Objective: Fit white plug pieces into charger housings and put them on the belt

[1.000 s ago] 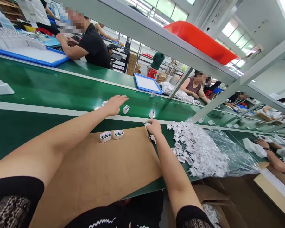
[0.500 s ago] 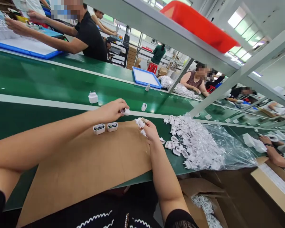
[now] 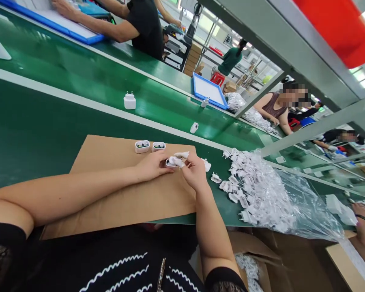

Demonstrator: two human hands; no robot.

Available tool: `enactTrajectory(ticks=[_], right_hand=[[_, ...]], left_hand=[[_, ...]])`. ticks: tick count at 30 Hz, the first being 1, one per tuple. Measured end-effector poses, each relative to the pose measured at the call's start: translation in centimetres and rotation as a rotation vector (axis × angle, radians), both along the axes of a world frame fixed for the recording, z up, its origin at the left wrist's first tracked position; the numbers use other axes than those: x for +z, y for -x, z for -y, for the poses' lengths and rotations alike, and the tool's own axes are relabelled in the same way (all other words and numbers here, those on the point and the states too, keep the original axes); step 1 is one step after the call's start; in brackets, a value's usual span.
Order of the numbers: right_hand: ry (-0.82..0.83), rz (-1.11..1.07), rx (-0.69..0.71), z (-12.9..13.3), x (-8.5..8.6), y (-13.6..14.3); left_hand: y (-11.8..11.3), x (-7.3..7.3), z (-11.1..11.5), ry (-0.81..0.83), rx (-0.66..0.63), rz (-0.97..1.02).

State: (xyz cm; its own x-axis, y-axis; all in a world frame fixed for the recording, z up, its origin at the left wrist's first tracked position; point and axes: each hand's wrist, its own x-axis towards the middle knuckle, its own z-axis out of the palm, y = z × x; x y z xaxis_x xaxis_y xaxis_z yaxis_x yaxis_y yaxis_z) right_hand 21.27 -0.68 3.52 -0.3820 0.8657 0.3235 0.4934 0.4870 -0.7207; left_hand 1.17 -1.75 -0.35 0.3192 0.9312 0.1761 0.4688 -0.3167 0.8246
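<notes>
On the cardboard (image 3: pixel 158 194), two casings (image 3: pixel 142 148) stand at its one o'clock. A plug pile (image 3: pixel 258 194) lies at three, a charger (image 3: pixel 129 102) beyond the rail (image 3: pixel 79 101) at twelve.

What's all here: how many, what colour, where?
Bench: one, green, foreground
Cardboard sheet: one, brown, on bench
Open charger housings: two, white, on sheet
Held housing: one, white, over sheet
Held plug caps: at least two, white, same spot
Plug-cap heap: uncountable, white, right of sheet
Plastic bag: one, clear, right end of heap
Cardboard box: at least one, brown, lower right
Conveyor belt: one, green, beyond the bench
Charger pieces: several, white, along the belt
Trays: two, blue-rimmed, across the belt
Bin: one, red, top right
Co-workers: several, mixed clothing, background
Left hand: one, bare, gripping held housing
Right hand: one, bare, gripping plug caps
</notes>
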Motion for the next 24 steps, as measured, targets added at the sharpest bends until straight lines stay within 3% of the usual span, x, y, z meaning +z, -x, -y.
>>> enactTrajectory(ticks=[10,13,19,24], right_hand=[[-0.141,0.309,-0.013,0.5,0.2,0.4],[-0.157,0.268,-0.017,0.4,-0.4,0.5],[-0.098,0.06,0.002,0.2,-1.1,0.4],[-0.125,0.189,0.002,0.6,-0.2,0.6]], left_hand=[[-0.1,0.0,0.5,-0.024,0.024,0.026],[-0.1,0.0,0.7,-0.058,0.003,0.085],[0.0,0.2,0.4,0.062,0.043,0.127],[0.0,0.3,0.3,0.073,0.045,0.124]])
